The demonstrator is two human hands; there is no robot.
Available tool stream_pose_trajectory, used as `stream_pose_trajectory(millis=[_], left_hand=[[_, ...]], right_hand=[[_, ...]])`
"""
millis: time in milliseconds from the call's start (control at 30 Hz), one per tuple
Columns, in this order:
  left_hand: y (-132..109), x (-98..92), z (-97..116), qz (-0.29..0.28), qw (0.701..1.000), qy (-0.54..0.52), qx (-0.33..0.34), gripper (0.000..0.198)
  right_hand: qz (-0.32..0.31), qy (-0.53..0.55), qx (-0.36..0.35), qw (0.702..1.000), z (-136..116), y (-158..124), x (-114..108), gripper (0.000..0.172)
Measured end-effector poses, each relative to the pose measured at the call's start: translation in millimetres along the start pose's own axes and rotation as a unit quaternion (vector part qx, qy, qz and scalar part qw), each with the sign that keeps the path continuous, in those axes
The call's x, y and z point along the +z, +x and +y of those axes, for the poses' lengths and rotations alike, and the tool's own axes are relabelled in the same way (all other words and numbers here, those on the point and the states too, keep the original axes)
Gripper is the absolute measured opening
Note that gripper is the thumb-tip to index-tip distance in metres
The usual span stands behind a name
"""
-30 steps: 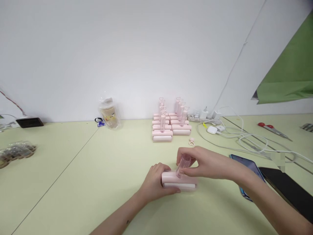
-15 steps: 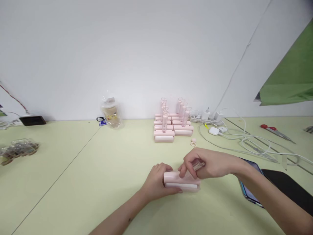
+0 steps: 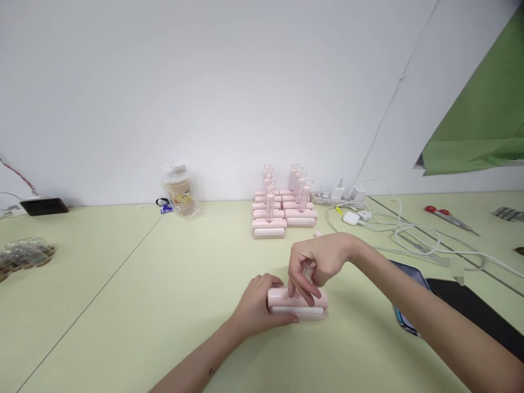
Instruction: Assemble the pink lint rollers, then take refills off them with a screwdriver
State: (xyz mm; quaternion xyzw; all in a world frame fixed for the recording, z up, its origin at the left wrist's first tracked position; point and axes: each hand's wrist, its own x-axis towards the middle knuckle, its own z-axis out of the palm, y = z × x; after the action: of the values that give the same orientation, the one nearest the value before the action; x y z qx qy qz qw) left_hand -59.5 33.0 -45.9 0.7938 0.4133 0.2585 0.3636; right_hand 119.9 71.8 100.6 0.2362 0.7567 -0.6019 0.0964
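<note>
Pale pink lint roller [image 3: 297, 305] lying flat on the green tabletop [image 3: 123, 305], low centre of view; short, rounded block shape, glossy pink shell on top with a white strip along the near side; long axis running 9 to 3 o'clock. Left hand [image 3: 257, 311] wrapped around the 9 o'clock end, thumb along the near edge, fingers curled over the top, closed on the shell. Right hand [image 3: 317, 262] arched above from 1 o'clock, wrist raised, fingers [image 3: 297, 286] bent down and pinched round a clear pinkish handle [image 3: 308, 268] standing on top of the roller; handle mostly hidden by the fingers, so shape hard to tell.

At 12 o'clock, well apart, finished rollers [image 3: 282, 210] stacked in two piles with clear heart-topped handles upright; small pink piece [image 3: 317, 234] just beside them. At 10 o'clock a bagged drink cup [image 3: 179, 190]; at 2 o'clock white cables [image 3: 409, 234] and red-handled scissors [image 3: 448, 218]; at 3 o'clock a phone [image 3: 405, 316] partly under the right forearm.
</note>
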Motion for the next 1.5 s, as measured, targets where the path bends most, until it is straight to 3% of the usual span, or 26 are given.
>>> stream_pose_trajectory(millis=[100,200,300,367,433,667,1200,1500], left_hand=[[0,-0.6,-1,0.000,1.000,0.002,-0.005,0.051],[1,-1.0,0,0.000,1.000,0.004,-0.012,0.054],[1,-0.3,1,0.008,1.000,0.008,-0.003,0.053],[1,0.6,0,0.009,1.000,0.012,0.005,0.053],[1,1.3,-1,0.008,1.000,0.013,0.010,0.054],[0,1.9,-3,0.004,1.000,0.011,0.009,0.051],[-1,1.1,-1,0.004,1.000,0.002,-0.001,0.051],[0,0.9,-2,-0.001,1.000,-0.007,-0.009,0.051]], right_hand=[[0.025,-0.068,-0.011,0.997,-3,-3,2,0.026],[0.118,-0.181,0.017,0.976,-5,-9,12,0.024],[0.250,-0.265,0.130,0.922,-7,-13,24,0.037],[0.301,-0.320,0.180,0.880,-8,-14,30,0.031],[0.301,-0.335,0.193,0.872,-10,-14,34,0.027],[0.270,-0.315,0.142,0.899,-16,-8,40,0.016],[0.281,-0.326,0.142,0.892,-17,-26,49,0.008],[0.229,-0.307,0.104,0.918,-11,-28,31,0.013]])
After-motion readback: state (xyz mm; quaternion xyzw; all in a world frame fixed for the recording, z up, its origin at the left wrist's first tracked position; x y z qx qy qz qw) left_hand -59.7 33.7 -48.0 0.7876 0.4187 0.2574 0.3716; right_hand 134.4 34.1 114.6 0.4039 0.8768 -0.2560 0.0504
